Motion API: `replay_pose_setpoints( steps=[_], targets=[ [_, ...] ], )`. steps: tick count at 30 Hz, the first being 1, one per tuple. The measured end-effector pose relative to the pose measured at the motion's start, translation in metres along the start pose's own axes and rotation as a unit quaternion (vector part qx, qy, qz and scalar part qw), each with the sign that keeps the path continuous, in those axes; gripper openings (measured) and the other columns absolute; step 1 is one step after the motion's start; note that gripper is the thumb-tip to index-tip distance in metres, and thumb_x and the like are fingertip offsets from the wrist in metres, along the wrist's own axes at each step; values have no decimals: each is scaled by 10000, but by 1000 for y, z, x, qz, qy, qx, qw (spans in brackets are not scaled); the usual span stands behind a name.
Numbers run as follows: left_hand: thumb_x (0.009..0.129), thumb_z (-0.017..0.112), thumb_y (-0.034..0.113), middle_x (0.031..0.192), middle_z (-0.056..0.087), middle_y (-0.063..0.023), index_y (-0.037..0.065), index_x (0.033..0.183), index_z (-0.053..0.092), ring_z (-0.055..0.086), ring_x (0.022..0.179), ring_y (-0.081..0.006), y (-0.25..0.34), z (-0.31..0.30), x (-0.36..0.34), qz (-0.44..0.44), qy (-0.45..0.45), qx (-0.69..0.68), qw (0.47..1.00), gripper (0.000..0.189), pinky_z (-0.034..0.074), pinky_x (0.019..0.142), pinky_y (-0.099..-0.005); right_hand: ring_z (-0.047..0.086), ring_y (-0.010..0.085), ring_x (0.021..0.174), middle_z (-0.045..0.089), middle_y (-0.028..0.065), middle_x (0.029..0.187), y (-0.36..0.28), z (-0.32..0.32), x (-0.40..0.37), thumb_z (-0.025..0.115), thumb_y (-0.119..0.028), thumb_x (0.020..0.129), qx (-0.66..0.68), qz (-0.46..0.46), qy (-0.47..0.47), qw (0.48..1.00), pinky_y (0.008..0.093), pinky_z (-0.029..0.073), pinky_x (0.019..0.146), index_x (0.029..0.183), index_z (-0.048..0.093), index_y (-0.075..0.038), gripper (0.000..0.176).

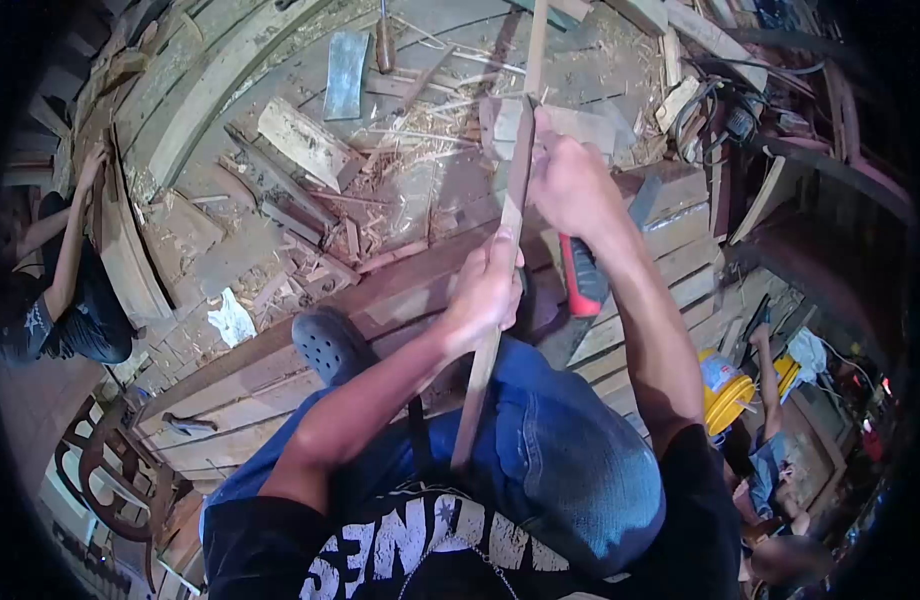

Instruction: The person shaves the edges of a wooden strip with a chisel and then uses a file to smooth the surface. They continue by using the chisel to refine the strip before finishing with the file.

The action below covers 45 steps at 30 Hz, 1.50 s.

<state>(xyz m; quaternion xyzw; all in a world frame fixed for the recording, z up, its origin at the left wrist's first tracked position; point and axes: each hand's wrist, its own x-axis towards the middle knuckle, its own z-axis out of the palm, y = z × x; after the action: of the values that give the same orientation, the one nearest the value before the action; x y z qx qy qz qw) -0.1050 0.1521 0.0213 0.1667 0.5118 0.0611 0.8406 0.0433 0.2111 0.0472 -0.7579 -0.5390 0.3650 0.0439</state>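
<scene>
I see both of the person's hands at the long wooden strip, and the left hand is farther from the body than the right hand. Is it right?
Not quite: the head view shows the right hand farther from the body and the left hand nearer. Both are indeed at the long wooden strip.

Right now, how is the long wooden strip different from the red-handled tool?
The wooden strip is plain brown; the tool has a red and black handle. The strip is much longer than the tool's handle. The left hand grips the strip, but not the tool.
</scene>
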Motion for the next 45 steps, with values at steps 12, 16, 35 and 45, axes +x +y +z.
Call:
replay_pose_setpoints(
  steps=[12, 16, 35, 45],
  targets=[
    [975, 275, 480, 520, 316, 12, 77, 883, 392, 290, 364, -87, -4, 2, 0, -19, -9, -15, 1000, 430, 264, 341, -255, 611, 426, 817, 593, 309, 833, 2, 17, -14, 458, -27, 768, 4, 20, 50, 999, 462, 470, 795, 1292, 400, 96, 541],
    [974, 272, 476, 518, 318, 17, 71, 889, 399, 291, 363, -90, -2, 5, 1, -9, -2, -11, 1000, 433, 247, 331, -264, 612, 427, 800, 593, 309, 832, 10, 32, -22, 467, -42, 769, -12, 26, 74, 997, 464, 473, 782, 1279, 401, 115, 538],
    [975, 268, 478, 529, 327, 15, 71, 892, 407, 293, 366, -93, 4, 1, 0, -23, -11, -10, 1000, 438, 256, 335, -268, 621, 425, 773, 593, 315, 774, 9, 20, 2, 465, -43, 768, 13, 25, 69, 997, 483, 489, 741, 1302, 377, 98, 560],
    [977, 262, 479, 511, 299, 17, 77, 891, 393, 273, 366, -89, 0, 2, -5, -41, 0, -15, 999, 431, 257, 345, -255, 626, 460, 747, 596, 338, 744, 26, 36, 20, 452, -91, 819, -30, 16, 71, 997, 503, 506, 715, 1305, 360, 118, 536]
  ],
)
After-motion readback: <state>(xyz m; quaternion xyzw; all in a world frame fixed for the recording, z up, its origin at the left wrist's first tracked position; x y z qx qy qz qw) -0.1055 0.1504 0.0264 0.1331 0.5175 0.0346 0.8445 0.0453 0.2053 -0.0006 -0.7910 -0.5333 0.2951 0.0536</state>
